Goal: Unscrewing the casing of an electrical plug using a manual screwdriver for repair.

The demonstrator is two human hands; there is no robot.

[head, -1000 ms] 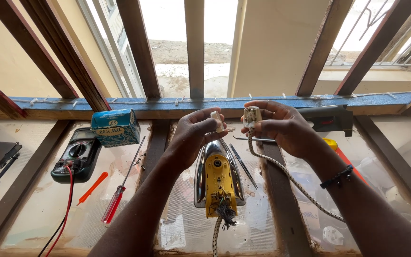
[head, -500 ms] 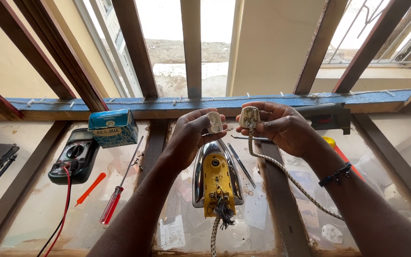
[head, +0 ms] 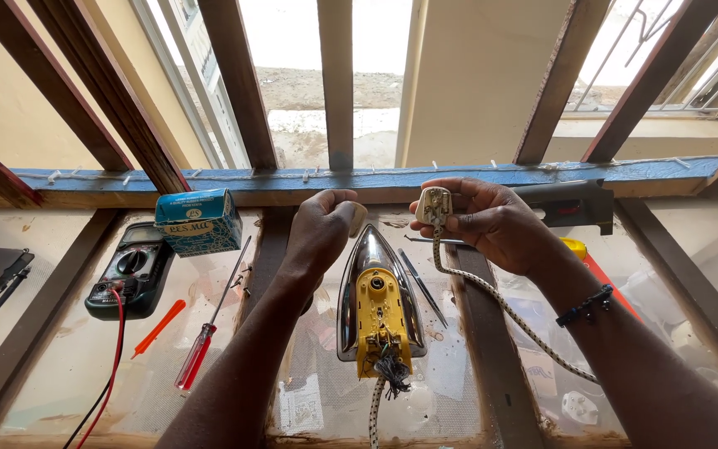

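Two hands hold the halves of an opened plug above a stripped-down clothes iron.

The right hand [head: 492,223] pinches the open plug body [head: 432,205] between thumb and fingers, its braided cord [head: 500,303] trailing off toward 5 o'clock; the left hand [head: 319,231] is curled narrowly round the pale plug cover [head: 358,218], and a clear gap separates the two pieces. Directly at 6 o'clock of that gap lies the iron [head: 377,301], chrome shell up, yellow end with frayed wires nearest the person. At 9 o'clock lie a red-handled screwdriver [head: 206,337], a black multimeter [head: 129,269] and a blue box [head: 199,220]. A blue-painted rail [head: 209,180] bounds the glass top at 12 o'clock, with dark wooden bars between the panes.
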